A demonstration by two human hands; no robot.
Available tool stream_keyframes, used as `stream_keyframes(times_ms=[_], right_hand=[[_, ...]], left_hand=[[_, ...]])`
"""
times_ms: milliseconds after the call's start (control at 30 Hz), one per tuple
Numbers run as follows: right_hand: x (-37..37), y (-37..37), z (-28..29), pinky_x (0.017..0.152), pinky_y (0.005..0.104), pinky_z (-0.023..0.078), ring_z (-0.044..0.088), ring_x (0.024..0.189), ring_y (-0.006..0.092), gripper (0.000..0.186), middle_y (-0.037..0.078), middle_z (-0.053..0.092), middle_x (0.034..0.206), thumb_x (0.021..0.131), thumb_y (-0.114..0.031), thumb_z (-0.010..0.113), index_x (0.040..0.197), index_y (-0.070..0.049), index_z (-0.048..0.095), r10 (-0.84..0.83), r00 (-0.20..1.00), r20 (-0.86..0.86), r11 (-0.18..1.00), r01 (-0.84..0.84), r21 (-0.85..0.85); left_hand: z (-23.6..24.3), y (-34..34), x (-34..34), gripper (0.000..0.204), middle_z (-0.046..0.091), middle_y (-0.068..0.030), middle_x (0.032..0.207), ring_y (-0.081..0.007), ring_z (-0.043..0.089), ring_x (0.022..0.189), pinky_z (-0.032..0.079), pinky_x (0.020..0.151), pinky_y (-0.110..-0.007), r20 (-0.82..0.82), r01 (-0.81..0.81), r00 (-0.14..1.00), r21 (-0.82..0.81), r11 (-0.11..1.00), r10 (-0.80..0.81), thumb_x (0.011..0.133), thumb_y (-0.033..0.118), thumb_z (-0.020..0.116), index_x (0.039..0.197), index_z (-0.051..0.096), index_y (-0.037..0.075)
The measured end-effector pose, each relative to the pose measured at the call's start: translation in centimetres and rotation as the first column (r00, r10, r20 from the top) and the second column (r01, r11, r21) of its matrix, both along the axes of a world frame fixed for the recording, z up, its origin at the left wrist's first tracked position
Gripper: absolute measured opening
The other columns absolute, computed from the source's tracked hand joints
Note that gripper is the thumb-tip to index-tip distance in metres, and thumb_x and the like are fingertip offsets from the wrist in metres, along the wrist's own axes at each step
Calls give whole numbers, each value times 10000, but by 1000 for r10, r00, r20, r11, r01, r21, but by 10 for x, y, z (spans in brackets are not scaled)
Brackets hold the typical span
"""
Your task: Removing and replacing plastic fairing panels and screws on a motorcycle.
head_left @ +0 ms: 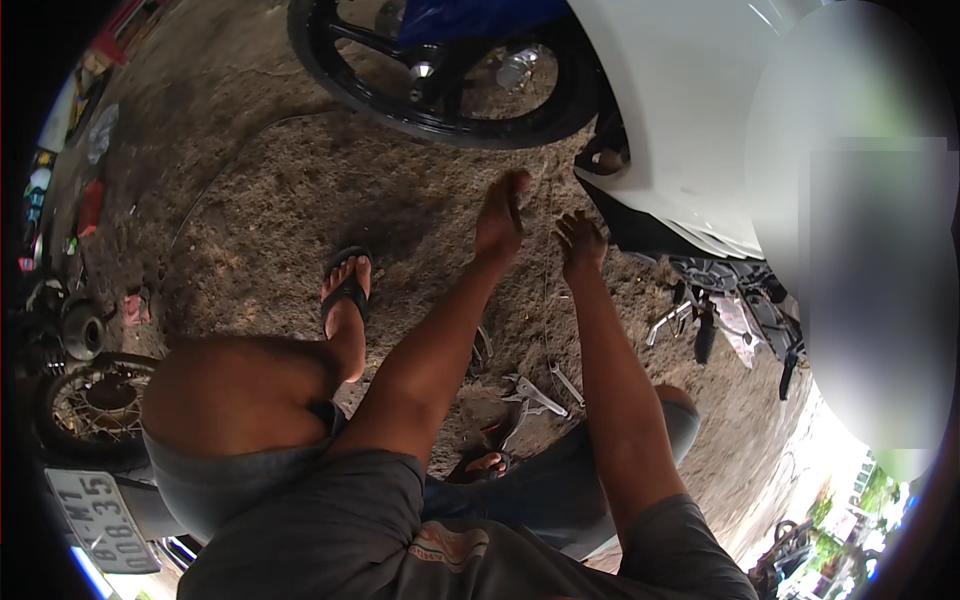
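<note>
My left hand reaches over the dirt ground, fingers stretched forward, with nothing visible in it. Close by on its right, my right hand has its fingers spread and holds nothing. Both are just short of a motorcycle's black wheel and beside its white body panel. A dark lower panel is nearest to my right hand; I cannot make out any contact. Between the hands a thin line, perhaps a cord, runs along the ground.
Loose metal parts lie between my legs. A footrest and levers stick out at the right. At the left are a spoked wheel, a round metal part, a red object and a number plate.
</note>
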State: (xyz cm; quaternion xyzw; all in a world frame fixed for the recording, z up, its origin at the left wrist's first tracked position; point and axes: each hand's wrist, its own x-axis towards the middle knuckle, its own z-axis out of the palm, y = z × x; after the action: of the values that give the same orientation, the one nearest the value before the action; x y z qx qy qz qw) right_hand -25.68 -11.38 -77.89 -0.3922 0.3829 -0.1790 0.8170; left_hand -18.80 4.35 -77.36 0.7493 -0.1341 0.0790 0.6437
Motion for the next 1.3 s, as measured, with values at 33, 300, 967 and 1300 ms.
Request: stream_keyframes(times_ms=[33,300,967,1300], right_hand=[[8,-1,1,972,447,575,647,1178,327,491,185,625,1339,1026,-202,601,1473,-34,489,37,999,14,999,-38,15],[62,-28,-24,1138,439,445,574,1274,304,452,138,599,1379,1014,-164,622,1433,-38,506,-77,814,575,966,-81,245],[111,36,15,1050,427,528,590,1242,323,372,197,586,1341,1048,-174,548,1382,-19,494,-46,932,359,969,-46,243],[77,145,215,591,324,483,622,659,180,274,114,666,765,1041,-175,564,956,61,672,143,988,64,55,57,-997]], left_hand=[[8,-4,15,245,653,-141,1138,-343,623,1066,505,932,-459,-28,-13,1000,3,1000,13,1065,182,537,1282,577,75],[49,-23,112,272,624,-123,1058,-170,658,902,556,785,-297,-317,-174,947,-660,731,-60,948,18,677,1135,482,47],[25,-34,122,462,567,-110,1031,-183,656,893,600,701,-329,-246,-162,969,-648,744,-3,892,-57,706,1221,403,58],[3,10,137,369,624,-142,1009,-223,685,732,621,615,-399,-602,-564,798,-721,402,39,915,27,695,1172,431,48]])
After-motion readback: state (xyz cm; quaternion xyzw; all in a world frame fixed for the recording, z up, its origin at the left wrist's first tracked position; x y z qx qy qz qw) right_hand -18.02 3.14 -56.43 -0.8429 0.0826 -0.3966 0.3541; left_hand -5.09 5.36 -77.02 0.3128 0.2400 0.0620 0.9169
